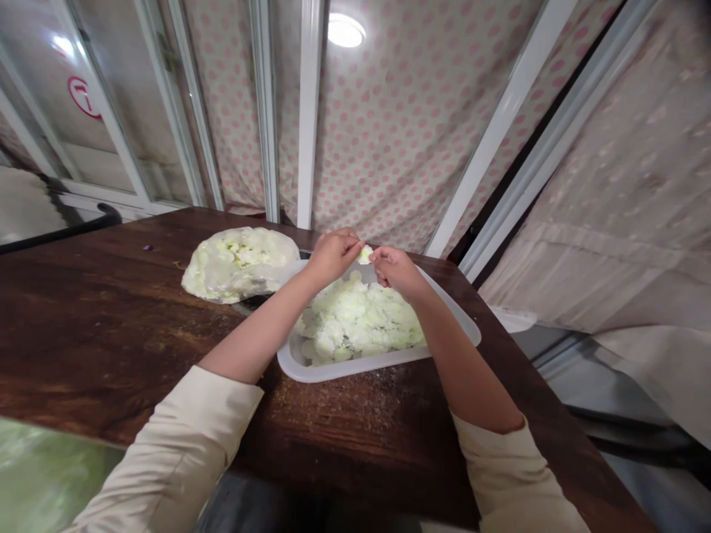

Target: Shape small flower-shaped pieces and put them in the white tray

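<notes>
Over the far edge of a white plastic tub (327, 370), my two hands hold a small white and pale-green floret (365, 255) between their fingertips. The fingers of my left hand (336, 254) are pinched at its left side. My right hand (397, 270) is closed with thumb and forefinger at its right side. Below them, the tub holds a heap of similar white-green florets (364, 314), which look like cauliflower, though I cannot be sure of the kind. My forearms hide parts of the tub's sides.
Left of the tub, a clear plastic bag (236, 263) of pale florets rests on the dark wooden table (111, 318). Fine crumbs are scattered over the tabletop. Behind stand framed glass panels with a pink-dotted curtain (389, 133). Something pale green (44, 474) shows at the lower left.
</notes>
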`<state>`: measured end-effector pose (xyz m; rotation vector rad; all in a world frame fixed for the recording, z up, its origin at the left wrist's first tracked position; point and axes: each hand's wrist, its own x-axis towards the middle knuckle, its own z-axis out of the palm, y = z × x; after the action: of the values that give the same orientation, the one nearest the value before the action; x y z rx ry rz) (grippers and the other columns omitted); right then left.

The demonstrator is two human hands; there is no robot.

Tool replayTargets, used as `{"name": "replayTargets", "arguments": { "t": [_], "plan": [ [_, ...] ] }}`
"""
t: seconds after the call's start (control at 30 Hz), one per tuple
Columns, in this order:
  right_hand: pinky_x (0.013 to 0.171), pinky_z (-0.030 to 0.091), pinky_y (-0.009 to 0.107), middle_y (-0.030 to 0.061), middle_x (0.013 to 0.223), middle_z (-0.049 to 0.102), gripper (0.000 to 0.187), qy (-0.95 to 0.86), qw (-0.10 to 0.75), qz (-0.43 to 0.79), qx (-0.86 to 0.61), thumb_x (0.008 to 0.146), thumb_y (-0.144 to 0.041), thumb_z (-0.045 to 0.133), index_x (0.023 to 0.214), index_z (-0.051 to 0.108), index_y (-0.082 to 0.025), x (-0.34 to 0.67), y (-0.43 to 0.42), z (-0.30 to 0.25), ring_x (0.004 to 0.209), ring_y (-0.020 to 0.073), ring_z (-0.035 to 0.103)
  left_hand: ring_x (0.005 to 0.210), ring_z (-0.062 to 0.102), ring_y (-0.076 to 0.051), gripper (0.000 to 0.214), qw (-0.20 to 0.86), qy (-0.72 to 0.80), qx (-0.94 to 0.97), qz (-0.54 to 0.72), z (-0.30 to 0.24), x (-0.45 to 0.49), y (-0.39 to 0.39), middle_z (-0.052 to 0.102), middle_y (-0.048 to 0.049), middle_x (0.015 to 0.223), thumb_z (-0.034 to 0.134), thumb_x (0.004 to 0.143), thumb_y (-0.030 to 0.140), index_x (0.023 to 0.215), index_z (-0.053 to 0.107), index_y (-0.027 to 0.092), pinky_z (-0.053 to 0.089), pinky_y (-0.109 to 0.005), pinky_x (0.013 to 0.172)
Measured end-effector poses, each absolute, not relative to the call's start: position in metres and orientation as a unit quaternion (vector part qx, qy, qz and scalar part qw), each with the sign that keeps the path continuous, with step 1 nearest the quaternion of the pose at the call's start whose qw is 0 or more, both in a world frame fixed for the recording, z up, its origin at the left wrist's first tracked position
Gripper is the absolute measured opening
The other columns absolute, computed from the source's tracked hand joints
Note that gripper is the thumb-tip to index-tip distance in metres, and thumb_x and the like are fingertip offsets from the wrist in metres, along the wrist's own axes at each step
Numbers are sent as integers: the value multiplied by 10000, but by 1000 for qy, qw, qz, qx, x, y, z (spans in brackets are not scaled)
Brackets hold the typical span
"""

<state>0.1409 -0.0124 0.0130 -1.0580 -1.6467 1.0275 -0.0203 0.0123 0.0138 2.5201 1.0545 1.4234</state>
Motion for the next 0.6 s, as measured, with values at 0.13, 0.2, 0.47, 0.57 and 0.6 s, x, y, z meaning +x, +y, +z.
{"name": "replayTargets", "arguments": {
  "t": [0.13,0.2,0.47,0.57,0.6],
  "plan": [
    [362,268,188,-96,408,367,255,-679,445,399,-426,793,-358,582,682,429,-186,142,-13,14,326,45,317,653,482,-118,349,35,366,805,465,13,-22,17,539,-29,675,402,846,309,545,491,156,346,-246,646],
    [362,269,189,-92,411,372,274,-687,441,389,-427,783,-386,590,682,432,-186,142,-12,14,332,47,323,618,451,-117,351,41,382,786,485,12,-24,21,497,-18,628,399,841,320,533,459,161,330,-248,614],
    [363,284,206,-88,432,362,216,-697,464,323,-441,789,-381,555,726,452,-202,144,-6,8,349,69,326,635,492,-131,409,235,382,769,456,12,-23,17,562,-14,633,356,845,444,628,542,152,356,-246,602],
    [379,289,211,-76,441,380,168,-721,451,284,-443,788,-346,537,736,473,-200,146,-5,6,369,79,338,760,538,-143,413,258,339,767,479,15,-21,14,631,-33,795,325,862,440,747,602,156,393,-243,692],
    [386,290,211,-72,448,388,157,-728,447,268,-444,787,-338,530,739,479,-198,146,-5,6,378,81,344,746,534,-139,383,252,340,765,486,15,-21,14,627,-31,788,371,846,444,751,605,155,393,-240,682]
  ]
}}
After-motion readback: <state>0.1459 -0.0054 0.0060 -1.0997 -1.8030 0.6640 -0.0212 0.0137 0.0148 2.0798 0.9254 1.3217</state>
